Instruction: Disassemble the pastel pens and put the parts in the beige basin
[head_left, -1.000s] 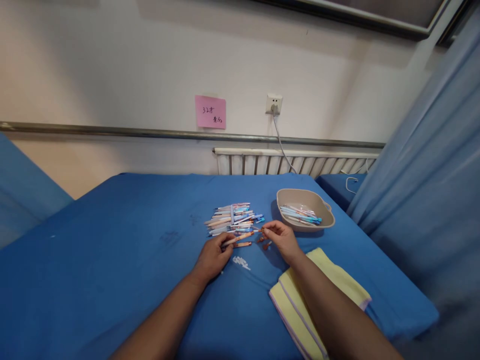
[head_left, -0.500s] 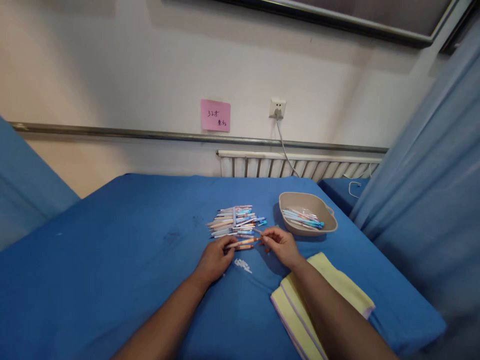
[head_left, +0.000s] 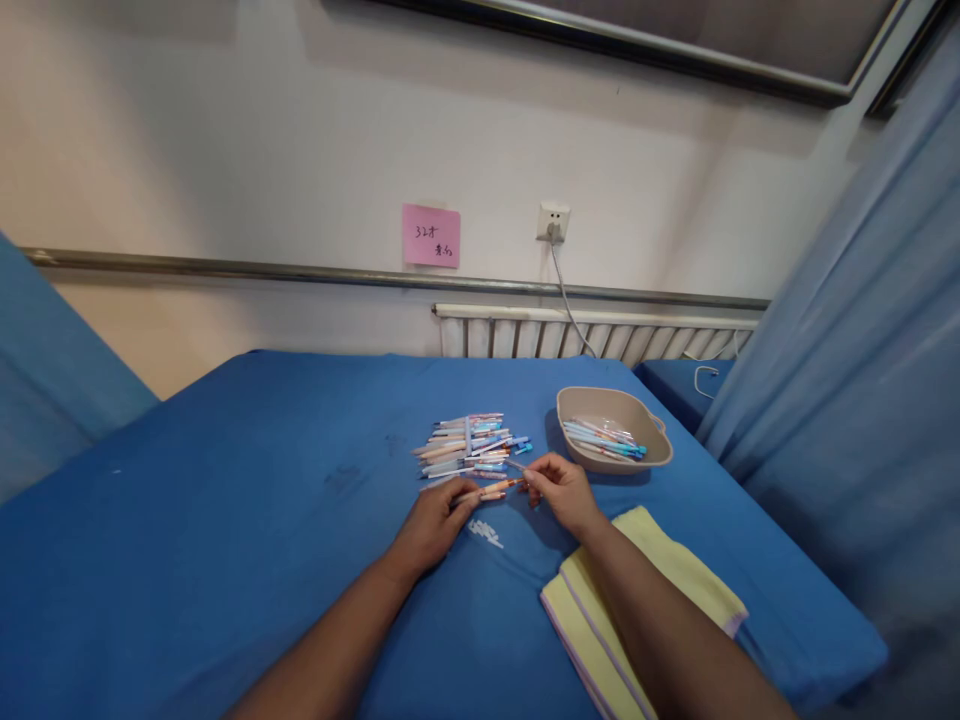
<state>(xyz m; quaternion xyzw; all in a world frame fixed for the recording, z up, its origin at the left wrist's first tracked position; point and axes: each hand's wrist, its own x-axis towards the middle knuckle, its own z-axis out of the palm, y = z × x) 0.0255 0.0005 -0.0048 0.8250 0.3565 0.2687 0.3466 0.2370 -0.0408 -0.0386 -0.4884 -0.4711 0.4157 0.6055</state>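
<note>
Between my hands is a pen (head_left: 495, 487) with an orange and pale barrel. My left hand (head_left: 439, 517) is closed around its left part. Fingers of my right hand (head_left: 556, 488) pinch at its orange right end; the fingertips partly hide what is there. Another orange-toned pen (head_left: 493, 496) lies just below the held one. Beyond my hands is a pile of pens (head_left: 465, 443) in white, blue and peach, lying side by side on the blue sheet. Small white pieces (head_left: 485, 533) lie in a little heap near my left hand.
A beige basket (head_left: 660, 448) with several pens in it stands at the right, behind my right hand. A folded yellow towel (head_left: 679, 565) lies under my right forearm. The blue-covered bed (head_left: 225, 520) reaches the wall, near a radiator (head_left: 525, 330). Blue curtains (head_left: 847, 330) hang at both sides.
My left hand has slid slightly right along the pen, covering more of its barrel. My right hand stays at the orange end. The view has shifted slightly.
</note>
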